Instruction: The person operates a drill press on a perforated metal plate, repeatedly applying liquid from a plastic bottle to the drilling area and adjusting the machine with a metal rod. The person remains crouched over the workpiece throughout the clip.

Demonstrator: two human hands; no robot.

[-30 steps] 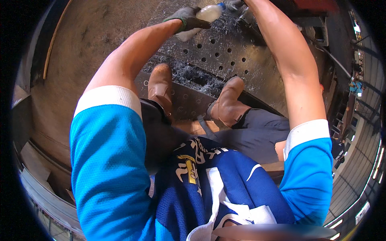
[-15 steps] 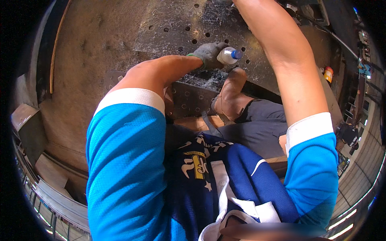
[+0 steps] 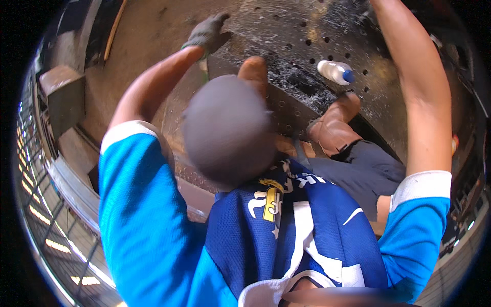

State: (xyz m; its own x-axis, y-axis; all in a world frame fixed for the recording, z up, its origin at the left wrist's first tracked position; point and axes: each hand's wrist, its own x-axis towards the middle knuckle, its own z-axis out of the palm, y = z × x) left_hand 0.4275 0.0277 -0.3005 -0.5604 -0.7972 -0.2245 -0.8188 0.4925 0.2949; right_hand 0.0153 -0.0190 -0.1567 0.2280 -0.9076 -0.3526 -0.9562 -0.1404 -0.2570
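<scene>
My left hand (image 3: pixel 206 34), in a grey glove, reaches out over the brown surface at the upper left. Its fingers are stretched out and apart, with nothing seen in them. A clear plastic bottle (image 3: pixel 330 70) with whitish contents and a blue cap lies on its side on the dark perforated metal plate (image 3: pixel 322 30). It rests a good way to the right of that hand, just beyond my right boot (image 3: pixel 335 125). My right forearm runs out past the top edge, so the right hand is hidden from view.
My raised left knee (image 3: pixel 227 130) blocks the middle, and my left boot's toe (image 3: pixel 253 71) shows beyond it. Grey shavings (image 3: pixel 307 87) cover part of the plate. A brown block (image 3: pixel 62 94) stands at the left, and a thin wooden strip (image 3: pixel 115 28) lies farther off.
My left hand has let go of the bottle and moved away to the left. The bottle now lies on the plate. My left knee has come up, and the view has shifted.
</scene>
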